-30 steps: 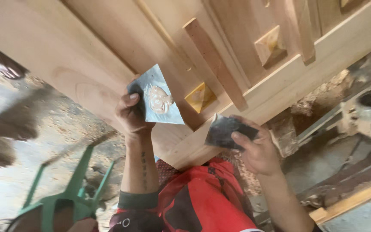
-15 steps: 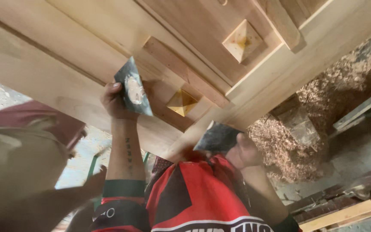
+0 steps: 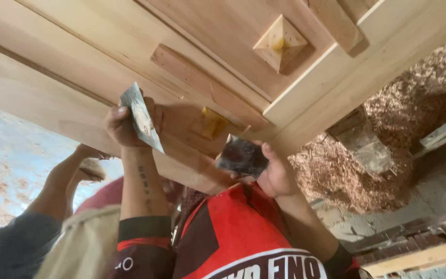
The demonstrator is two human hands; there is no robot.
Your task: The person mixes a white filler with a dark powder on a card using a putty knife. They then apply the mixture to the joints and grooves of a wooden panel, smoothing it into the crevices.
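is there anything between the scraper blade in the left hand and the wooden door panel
Nothing visible. The left hand holds the flat scraper blade right at the wooden door panel, with only bare wood around it. The right hand holds a dark pad further along, clear of it.

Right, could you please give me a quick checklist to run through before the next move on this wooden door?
1. Left hand grips the flat blade: ok.
2. Pale paste on the blade: ok, a dab shows.
3. Right hand holds the dark pad: ok.
4. Pad touching the wooden door: cannot tell.
5. Room beside the left hand: not ok, another person's arm is close.
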